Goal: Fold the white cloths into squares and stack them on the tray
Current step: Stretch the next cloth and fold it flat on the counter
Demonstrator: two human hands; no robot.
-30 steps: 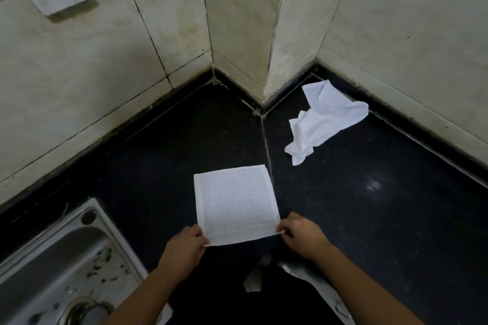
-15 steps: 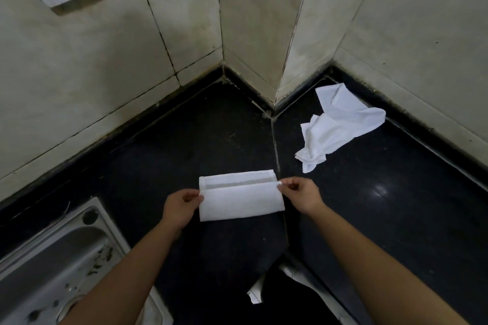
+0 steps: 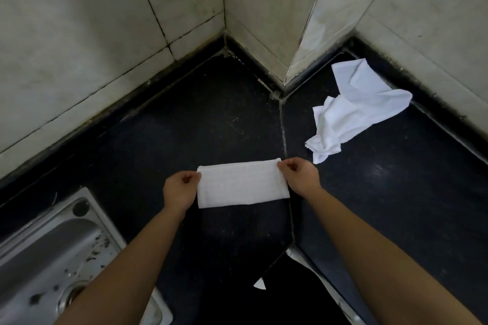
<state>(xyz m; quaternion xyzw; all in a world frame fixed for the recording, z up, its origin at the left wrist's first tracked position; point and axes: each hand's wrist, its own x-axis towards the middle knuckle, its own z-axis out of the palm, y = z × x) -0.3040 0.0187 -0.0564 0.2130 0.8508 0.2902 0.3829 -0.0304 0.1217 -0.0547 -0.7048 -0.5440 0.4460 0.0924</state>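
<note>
Now left hand [image 3: 181,188] and right hand [image 3: 298,175] each pinch a far corner of the folded white rectangular cloth [image 3: 241,185] lying on the black countertop [image 3: 158,145]. Looks soft, light, floppy; best held by corners.

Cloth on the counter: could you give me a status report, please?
Far corners of cloth pinched by left hand and right hand. Folded to a rectangle, flat on counter. Apart at right, crumpled cloth, not in the way.

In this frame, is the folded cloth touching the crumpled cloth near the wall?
Apart. The head view shows dark counter between the folded cloth and the crumpled cloth, with the right hand in that gap.
</note>
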